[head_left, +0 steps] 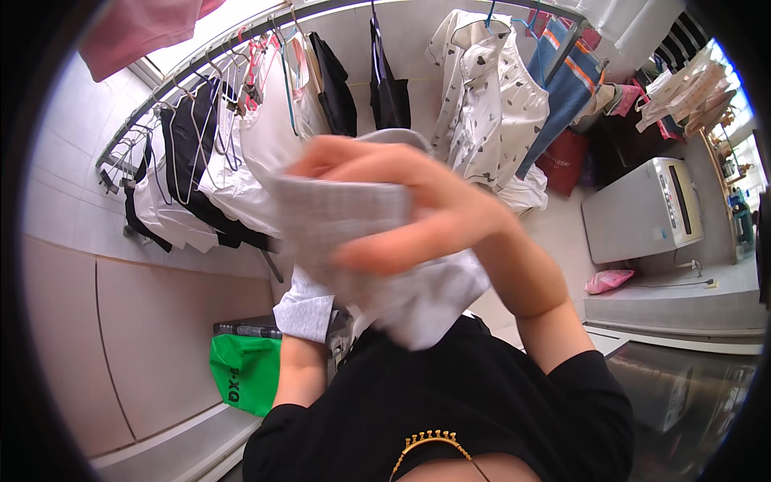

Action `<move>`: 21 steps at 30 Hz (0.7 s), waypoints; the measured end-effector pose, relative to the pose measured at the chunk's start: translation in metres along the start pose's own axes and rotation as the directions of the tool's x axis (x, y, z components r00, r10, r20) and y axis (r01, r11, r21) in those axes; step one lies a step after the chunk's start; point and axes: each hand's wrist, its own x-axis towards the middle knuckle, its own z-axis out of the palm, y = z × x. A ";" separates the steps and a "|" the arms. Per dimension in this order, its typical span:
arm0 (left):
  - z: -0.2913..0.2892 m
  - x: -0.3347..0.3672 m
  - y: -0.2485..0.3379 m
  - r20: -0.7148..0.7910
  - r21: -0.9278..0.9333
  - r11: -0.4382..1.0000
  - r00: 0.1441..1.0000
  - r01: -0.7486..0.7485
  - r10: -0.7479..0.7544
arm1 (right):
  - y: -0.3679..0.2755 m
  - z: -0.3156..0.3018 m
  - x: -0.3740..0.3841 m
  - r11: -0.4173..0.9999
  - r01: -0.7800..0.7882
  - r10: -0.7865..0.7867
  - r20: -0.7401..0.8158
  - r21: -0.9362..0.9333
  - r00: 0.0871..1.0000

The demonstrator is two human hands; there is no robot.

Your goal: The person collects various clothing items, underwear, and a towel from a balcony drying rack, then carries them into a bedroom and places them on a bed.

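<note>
1. Lowest in the frame, the person's black top [450,402] fills the bottom centre, with both forearms rising from it
2. The left hand [309,309] sits at lower centre-left, mostly wrapped in the pale grey-white garment [345,217]; its fingers are hidden by the cloth, so I cannot tell whether they are closed
3. The right hand [409,201] is at mid-frame, blurred, with fingers curled together and clamped over the garment's upper fold
4. The garment hangs bunched between both hands at the centre; in my judgement a clean handling needs a pinch at the edges, not a fistful, so the cloth falls flat
5. Farther off, a clothes rail [241,40] arcs along the top with hung shirts, a green bag [245,369] lies lower left, and a washing machine [642,209] stands at right
</note>
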 end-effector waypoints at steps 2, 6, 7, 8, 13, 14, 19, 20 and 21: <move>0.020 0.025 -0.010 0.116 -0.098 0.994 0.993 0.043 -0.031 | 0.012 0.021 0.016 0.982 0.038 -0.045 -0.032 -0.187 0.998; 0.053 -0.013 0.010 0.194 -0.239 0.971 0.978 -0.028 0.076 | 0.024 0.047 0.034 0.948 0.052 -0.018 0.110 -0.314 0.994; 0.060 -0.012 0.008 0.234 -0.272 0.962 0.969 -0.015 0.081 | 0.019 0.032 0.024 0.949 -0.063 0.069 0.009 -0.310 0.998; 0.064 -0.006 0.007 0.264 -0.311 0.950 0.960 -0.006 0.093 | 0.030 0.016 0.010 0.880 -0.035 -0.012 -0.095 -0.474 0.995; -0.006 0.018 -0.006 0.448 -0.544 0.836 0.819 -0.069 0.358 | 0.054 0.001 -0.060 0.821 -0.308 0.145 -0.347 -0.480 0.927; -0.011 0.024 -0.002 0.507 -0.589 0.805 0.745 -0.068 0.434 | 0.061 0.007 -0.074 0.805 -0.371 0.220 -0.347 -0.463 0.911; 0.008 0.020 0.024 0.492 -0.498 0.816 0.680 -0.293 0.544 | 0.082 0.051 -0.086 0.802 -0.422 0.292 -0.339 -0.424 0.895; 0.013 0.021 0.029 0.505 -0.495 0.819 0.670 -0.292 0.544 | 0.084 0.052 -0.087 0.819 -0.426 0.287 -0.369 -0.384 0.884; 0.018 0.019 0.035 0.474 -0.446 0.813 0.672 -0.374 0.569 | 0.079 0.055 -0.084 0.802 -0.467 0.334 -0.370 -0.371 0.867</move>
